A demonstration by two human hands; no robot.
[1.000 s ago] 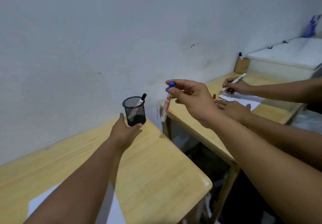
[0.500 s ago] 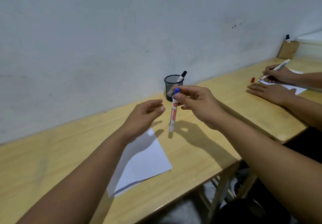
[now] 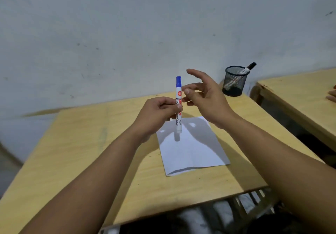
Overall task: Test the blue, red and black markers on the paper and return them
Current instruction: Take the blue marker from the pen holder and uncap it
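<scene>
Both hands are raised above the worktop, close together but not touching. The left hand pinches the middle of a white-barrelled marker with a blue cap, fingers curled round the barrel; the marker stands upright, cap on and pointing up, its lower end hanging free over the paper. The right hand sits just beside the marker's upper part with its fingers spread and loosely bent, holding nothing; whether a fingertip brushes the barrel cannot be told.

Directly beneath the marker lies a white sheet of paper, flat on the light wooden worktop, with the shadows of the hands and marker falling across it. No marks show on the visible part of the sheet.

Toward the far right corner of the worktop, near the grey-white wall, stands a black wire-mesh pen cup. A white marker with a black cap leans inside it, its cap sticking out over the rim toward the right.

Farther right, apart from the first worktop, is a second light wooden table; at the picture's edge part of another person's hand rests on it.
</scene>
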